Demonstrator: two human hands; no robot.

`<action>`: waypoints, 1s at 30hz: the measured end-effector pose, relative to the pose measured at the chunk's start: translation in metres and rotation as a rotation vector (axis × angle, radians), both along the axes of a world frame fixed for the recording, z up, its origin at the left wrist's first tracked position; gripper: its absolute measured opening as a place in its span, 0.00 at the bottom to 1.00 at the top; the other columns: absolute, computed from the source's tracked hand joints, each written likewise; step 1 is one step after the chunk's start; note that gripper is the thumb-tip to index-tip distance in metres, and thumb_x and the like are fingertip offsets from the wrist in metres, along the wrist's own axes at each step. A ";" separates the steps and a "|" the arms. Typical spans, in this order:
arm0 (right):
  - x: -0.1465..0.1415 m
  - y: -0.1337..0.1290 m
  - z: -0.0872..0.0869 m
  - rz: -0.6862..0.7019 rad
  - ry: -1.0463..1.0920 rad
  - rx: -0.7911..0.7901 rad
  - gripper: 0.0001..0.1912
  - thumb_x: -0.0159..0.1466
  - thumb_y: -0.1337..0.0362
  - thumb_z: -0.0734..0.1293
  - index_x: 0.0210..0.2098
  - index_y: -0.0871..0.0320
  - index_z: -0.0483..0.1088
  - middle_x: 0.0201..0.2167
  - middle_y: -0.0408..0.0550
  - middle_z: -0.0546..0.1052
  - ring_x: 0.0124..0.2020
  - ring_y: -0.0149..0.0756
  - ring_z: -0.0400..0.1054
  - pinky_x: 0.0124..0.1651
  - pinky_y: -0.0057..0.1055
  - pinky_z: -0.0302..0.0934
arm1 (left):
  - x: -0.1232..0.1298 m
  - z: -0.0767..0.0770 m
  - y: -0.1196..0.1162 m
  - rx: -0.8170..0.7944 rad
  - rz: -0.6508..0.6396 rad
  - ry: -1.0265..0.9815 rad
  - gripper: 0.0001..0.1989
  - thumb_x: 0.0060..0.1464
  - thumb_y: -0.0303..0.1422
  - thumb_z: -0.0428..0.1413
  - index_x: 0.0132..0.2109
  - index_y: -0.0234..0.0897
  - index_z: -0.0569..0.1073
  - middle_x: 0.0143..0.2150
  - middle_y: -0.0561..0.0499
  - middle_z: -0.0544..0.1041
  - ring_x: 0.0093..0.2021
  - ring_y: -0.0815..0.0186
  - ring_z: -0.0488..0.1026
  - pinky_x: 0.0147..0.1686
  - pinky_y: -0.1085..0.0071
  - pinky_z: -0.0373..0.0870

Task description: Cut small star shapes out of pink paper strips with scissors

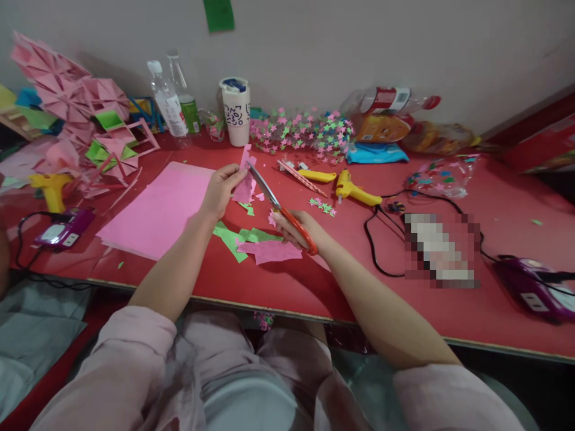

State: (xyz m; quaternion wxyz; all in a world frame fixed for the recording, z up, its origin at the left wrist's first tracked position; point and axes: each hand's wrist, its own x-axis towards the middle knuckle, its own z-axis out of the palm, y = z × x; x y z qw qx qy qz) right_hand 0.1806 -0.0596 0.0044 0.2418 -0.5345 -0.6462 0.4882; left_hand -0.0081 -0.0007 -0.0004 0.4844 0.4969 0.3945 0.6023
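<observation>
My left hand (pixel 224 187) pinches a small piece of pink paper (pixel 244 184) with notched edges, held up over the table. In my right hand (pixel 302 232) is a pair of scissors (pixel 297 228) with orange-red handles; the blade tips are at the paper's right edge. Whether the blades are slightly apart is hard to see. Beneath the hands lie green paper scraps (pixel 234 240) and a larger pink scrap (pixel 274 251). Small pink and green paper stars (pixel 322 206) are scattered to the right. Left of my left hand rests a stack of pink paper sheets (pixel 157 206).
Behind stand bottles (pixel 168 105), a tumbler (pixel 236 114) and a clear bag of paper stars (pixel 300 133). A yellow glue gun (pixel 357 190) with a black cord and a yellow cutter (pixel 318 176) lie right. Folded pink paper shapes (pixel 67 90) fill the left back; another person sits left.
</observation>
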 end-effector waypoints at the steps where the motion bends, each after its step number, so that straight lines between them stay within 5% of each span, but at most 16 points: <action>1: -0.001 -0.001 -0.001 -0.003 0.016 -0.004 0.22 0.60 0.46 0.63 0.23 0.58 0.59 0.09 0.35 0.58 0.10 0.23 0.54 0.21 0.25 0.60 | 0.002 -0.001 0.000 0.003 0.001 -0.016 0.09 0.48 0.32 0.58 0.23 0.36 0.68 0.19 0.58 0.66 0.19 0.79 0.62 0.20 0.80 0.59; 10: -0.009 -0.010 -0.006 -0.025 0.179 -0.057 0.23 0.60 0.44 0.62 0.24 0.57 0.59 0.09 0.33 0.56 0.08 0.21 0.51 0.20 0.24 0.62 | 0.005 -0.005 0.002 0.063 -0.017 -0.087 0.11 0.49 0.32 0.58 0.23 0.35 0.68 0.21 0.57 0.64 0.21 0.79 0.60 0.22 0.80 0.57; 30: -0.011 -0.012 -0.003 -0.059 0.150 -0.032 0.22 0.62 0.46 0.61 0.24 0.57 0.58 0.10 0.33 0.56 0.09 0.22 0.51 0.22 0.25 0.62 | 0.006 -0.005 -0.001 -0.003 -0.080 -0.096 0.10 0.46 0.33 0.60 0.23 0.36 0.69 0.21 0.57 0.64 0.21 0.78 0.59 0.22 0.80 0.56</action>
